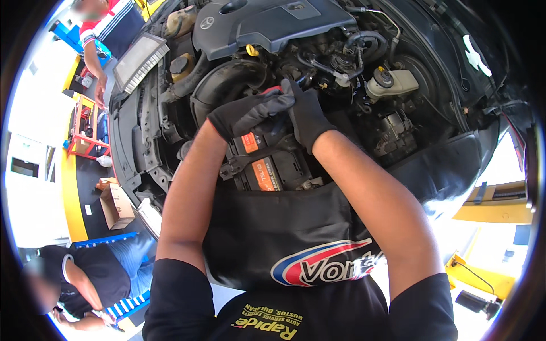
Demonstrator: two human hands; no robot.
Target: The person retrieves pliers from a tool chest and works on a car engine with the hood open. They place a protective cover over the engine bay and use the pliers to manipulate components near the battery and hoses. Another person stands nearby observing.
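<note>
My left hand and my right hand, both in black gloves, meet over the engine bay beside a thick black intake hose. The fingers of both are closed together around something I cannot make out; a bit of red shows at their tips. Just below them sits a black battery with orange labels. Above is the dark engine cover, with a yellow dipstick loop at its lower edge.
An air filter rests at the bay's left. A black fender cover drapes the near edge. Co-workers are at lower and upper left, near a red cart and cardboard box. A fluid reservoir sits right.
</note>
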